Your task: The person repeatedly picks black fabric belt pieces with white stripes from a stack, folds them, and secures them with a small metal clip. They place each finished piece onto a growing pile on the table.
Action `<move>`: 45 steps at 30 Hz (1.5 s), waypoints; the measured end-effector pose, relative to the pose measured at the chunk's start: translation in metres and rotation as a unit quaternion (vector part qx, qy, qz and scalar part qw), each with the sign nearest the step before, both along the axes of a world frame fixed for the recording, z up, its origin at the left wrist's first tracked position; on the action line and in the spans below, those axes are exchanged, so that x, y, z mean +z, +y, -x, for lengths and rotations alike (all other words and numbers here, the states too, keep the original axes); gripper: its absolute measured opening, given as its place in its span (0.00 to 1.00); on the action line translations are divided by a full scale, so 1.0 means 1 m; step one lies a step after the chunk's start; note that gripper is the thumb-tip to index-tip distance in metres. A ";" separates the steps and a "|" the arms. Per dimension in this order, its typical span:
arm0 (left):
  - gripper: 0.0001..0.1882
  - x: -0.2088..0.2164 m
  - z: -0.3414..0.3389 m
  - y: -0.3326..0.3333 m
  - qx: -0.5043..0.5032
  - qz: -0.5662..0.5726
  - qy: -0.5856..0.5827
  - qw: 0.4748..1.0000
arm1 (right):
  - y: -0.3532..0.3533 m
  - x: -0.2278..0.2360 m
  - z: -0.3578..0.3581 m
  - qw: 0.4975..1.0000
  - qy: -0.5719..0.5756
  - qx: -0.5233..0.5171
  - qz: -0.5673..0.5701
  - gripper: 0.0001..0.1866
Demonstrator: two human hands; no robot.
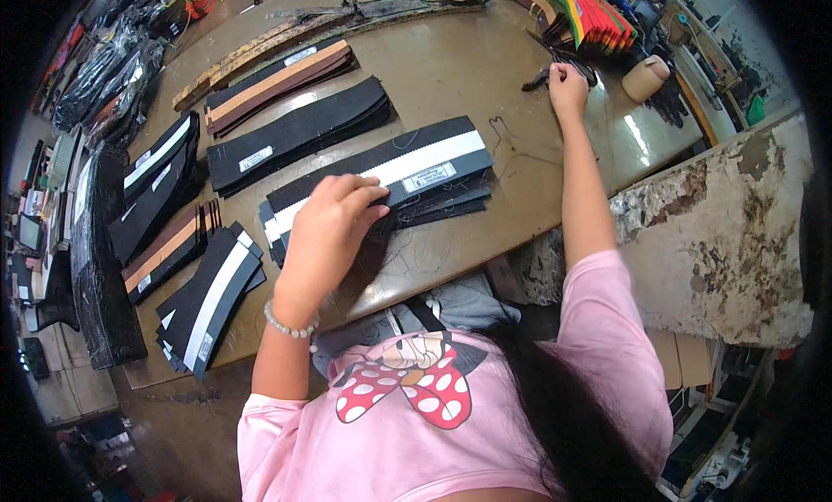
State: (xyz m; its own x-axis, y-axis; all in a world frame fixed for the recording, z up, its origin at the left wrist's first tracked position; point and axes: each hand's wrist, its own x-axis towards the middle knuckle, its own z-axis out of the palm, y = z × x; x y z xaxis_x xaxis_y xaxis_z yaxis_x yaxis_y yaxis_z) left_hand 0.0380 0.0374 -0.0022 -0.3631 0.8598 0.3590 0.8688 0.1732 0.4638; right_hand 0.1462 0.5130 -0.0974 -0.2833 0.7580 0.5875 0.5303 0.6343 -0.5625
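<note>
My left hand (338, 209) rests on the near side of a stack of black fabric strips (299, 192) with a white stripe and a white label. Its fingers are bent but apart, lying on the top piece. Loose threads hang from the stack's near edge. At the far right of the table, my right hand (568, 88) is closed, arm stretched out, on what look like black-handled scissors (536, 80). The hand covers part of them. A beige thread cone (646, 79) stands just to the right.
More strip stacks lie left: plain black (303, 133), brown-striped (282, 84), and a fanned white-striped pile (212, 298). A wooden bar (251, 61) lies behind them. Red, yellow and green pieces (594, 21) sit far right. A black plastic-wrapped bundle (100, 268) lines the left edge.
</note>
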 end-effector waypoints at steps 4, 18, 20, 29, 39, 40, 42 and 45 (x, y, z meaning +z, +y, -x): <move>0.10 0.007 -0.008 0.006 0.005 0.019 0.103 0.995 | -0.006 -0.014 -0.003 0.994 -0.066 -0.009 -0.089 0.12; 0.08 0.017 0.018 0.002 0.211 0.046 0.051 0.975 | -0.189 0.080 -0.010 0.938 0.206 0.234 0.148 0.10; 0.11 -0.001 0.011 0.001 0.224 -0.057 0.181 0.956 | -0.254 0.080 -0.014 0.898 0.217 0.333 0.187 0.06; 0.19 -0.011 -0.024 0.056 0.191 -0.027 0.020 0.981 | -0.284 0.061 0.011 0.787 0.263 0.390 0.398 0.06; 0.04 -0.019 -0.028 0.049 0.172 -0.035 0.038 0.984 | -0.283 0.056 0.001 0.858 0.113 0.408 0.292 0.06; 0.05 -0.019 -0.029 0.051 0.177 -0.022 0.050 0.983 | -0.284 0.056 0.002 0.866 0.104 0.404 0.276 0.06; 0.06 -0.020 -0.030 0.052 0.176 0.000 0.073 0.982 | -0.285 0.056 0.002 0.881 0.078 0.401 0.239 0.07; 0.06 -0.024 -0.023 0.049 0.144 -0.022 0.043 0.988 | -0.286 0.055 0.004 0.886 0.130 0.390 0.216 0.06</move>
